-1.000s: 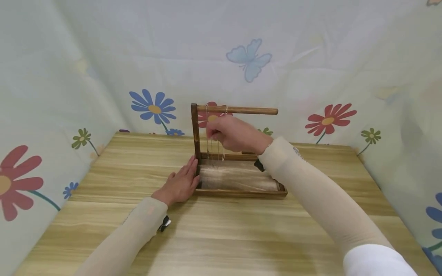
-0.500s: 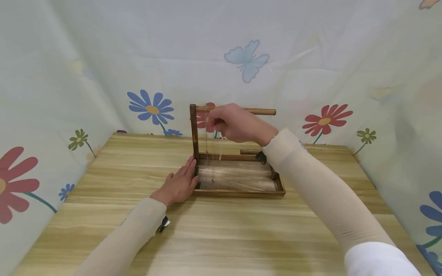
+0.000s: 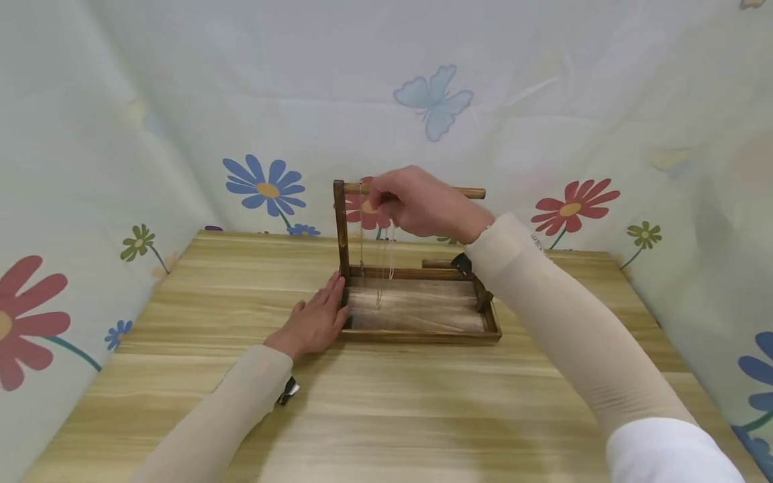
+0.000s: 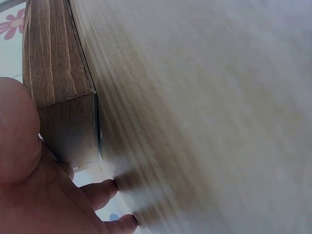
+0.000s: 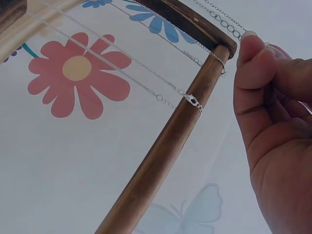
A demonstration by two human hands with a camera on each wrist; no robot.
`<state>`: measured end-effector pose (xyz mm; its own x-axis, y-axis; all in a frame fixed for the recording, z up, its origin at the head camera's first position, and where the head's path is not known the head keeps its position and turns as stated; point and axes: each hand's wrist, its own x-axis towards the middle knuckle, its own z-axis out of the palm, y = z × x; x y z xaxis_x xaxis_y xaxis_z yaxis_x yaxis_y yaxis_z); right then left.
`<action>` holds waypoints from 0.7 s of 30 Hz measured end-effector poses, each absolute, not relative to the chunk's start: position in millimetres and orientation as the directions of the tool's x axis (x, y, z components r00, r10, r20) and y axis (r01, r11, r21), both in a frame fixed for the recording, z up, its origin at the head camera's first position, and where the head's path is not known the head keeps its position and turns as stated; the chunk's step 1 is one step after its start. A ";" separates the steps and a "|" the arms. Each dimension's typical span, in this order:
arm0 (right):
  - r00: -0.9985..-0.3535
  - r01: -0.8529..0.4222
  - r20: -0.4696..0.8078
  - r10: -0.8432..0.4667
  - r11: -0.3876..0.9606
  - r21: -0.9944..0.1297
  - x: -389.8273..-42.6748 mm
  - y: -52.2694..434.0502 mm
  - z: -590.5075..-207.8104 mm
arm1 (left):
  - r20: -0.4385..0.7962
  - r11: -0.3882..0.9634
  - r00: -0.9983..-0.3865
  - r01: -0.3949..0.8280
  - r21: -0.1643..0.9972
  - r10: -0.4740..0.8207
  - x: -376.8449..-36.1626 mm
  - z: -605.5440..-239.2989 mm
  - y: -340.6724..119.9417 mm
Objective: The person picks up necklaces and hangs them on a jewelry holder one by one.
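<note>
A dark wooden jewellery stand (image 3: 342, 221) has a tray base (image 3: 423, 335), a left post and a top rod (image 3: 471, 193). My right hand (image 3: 380, 199) is up at the rod and pinches a thin necklace chain (image 3: 379, 282) that hangs down over the tray. In the right wrist view the fingertips (image 5: 251, 41) pinch the chain (image 5: 222, 19) close to the rod (image 5: 165, 146), which carries other fine chains (image 5: 146, 73). My left hand (image 3: 314, 320) lies flat on the table, fingers straight against the tray's left side (image 4: 63, 97).
The stand sits near the back of a light wooden table (image 3: 386, 402). Flowered fabric (image 3: 266, 188) walls the table in behind and on both sides. A short wooden peg (image 3: 437, 264) lies at the tray's back rail.
My right hand has risen from halfway down the stand to the top rod, lifting the chain with it. The left hand has stayed put.
</note>
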<state>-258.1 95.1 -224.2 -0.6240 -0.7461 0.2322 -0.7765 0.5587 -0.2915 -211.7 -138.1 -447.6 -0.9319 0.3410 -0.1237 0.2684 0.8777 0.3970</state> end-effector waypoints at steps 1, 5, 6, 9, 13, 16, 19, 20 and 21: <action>-0.626 -0.774 0.232 -0.744 0.560 -0.293 -258.7 95.5 -223.4 | -0.128 0.877 -0.931 0.267 0.399 0.342 -211.8 -447.5 -137.9; -0.627 -0.776 0.234 -0.743 0.566 -0.279 -261.9 96.8 -221.0 | -0.146 0.881 -0.925 0.272 0.387 0.350 -212.9 -448.1 -137.9; -0.626 -0.777 0.237 -0.743 0.567 -0.274 -262.3 97.1 -220.2 | -0.150 0.882 -0.925 0.271 0.385 0.350 -213.3 -448.1 -138.1; -0.629 -0.776 0.244 -0.739 0.573 -0.265 -263.0 99.6 -217.8 | -0.145 0.884 -0.925 0.275 0.377 0.350 -213.7 -447.6 -137.7; -0.637 -0.769 0.246 -0.730 0.583 -0.262 -263.8 103.4 -215.5 | -0.139 0.885 -0.927 0.275 0.375 0.347 -213.7 -446.8 -138.1; -0.646 -0.762 0.242 -0.724 0.594 -0.257 -264.4 107.0 -214.6 | -0.138 0.885 -0.928 0.274 0.376 0.346 -212.8 -445.7 -138.0; -0.663 -0.748 0.233 -0.712 0.610 -0.262 -265.1 111.2 -214.4 | -0.134 0.883 -0.927 0.278 0.377 0.349 -212.1 -445.0 -137.5; -0.669 -0.742 0.229 -0.707 0.615 -0.268 -265.0 112.6 -214.1 | -0.136 0.883 -0.927 0.277 0.378 0.349 -212.1 -445.3 -137.6; -0.675 -0.736 0.225 -0.703 0.619 -0.274 -265.2 114.0 -214.0 | -0.137 0.883 -0.927 0.277 0.380 0.349 -212.1 -445.7 -137.6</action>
